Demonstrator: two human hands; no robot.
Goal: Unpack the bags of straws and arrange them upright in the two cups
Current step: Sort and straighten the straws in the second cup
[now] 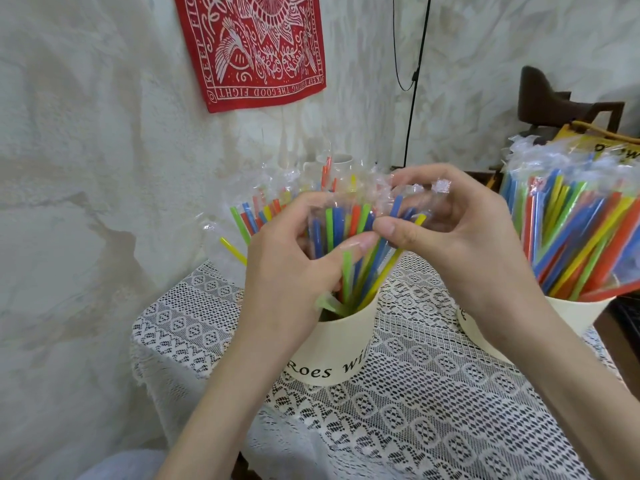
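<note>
Straws (pixel 349 223) in clear wrappers are pinched by the left hand (pixel 294 271) and right hand (pixel 446 237) above the near cup (pixel 332 344), where "Roes wil" is printed. The right cup (pixel 568 313) is partly hidden by the right arm, and "KEEP FIGHTING THE GOOD FIGHT" is read on the red cloth (pixel 252 46).

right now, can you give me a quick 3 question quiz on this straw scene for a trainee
1. True or false: the left hand and right hand both handle the straws in the middle cup.
2. Which cup looks fuller? A) the middle cup B) the right cup
3. Fill in: the cups stand on a white ____ tablecloth.

Key:
1. True
2. B
3. lace
</note>
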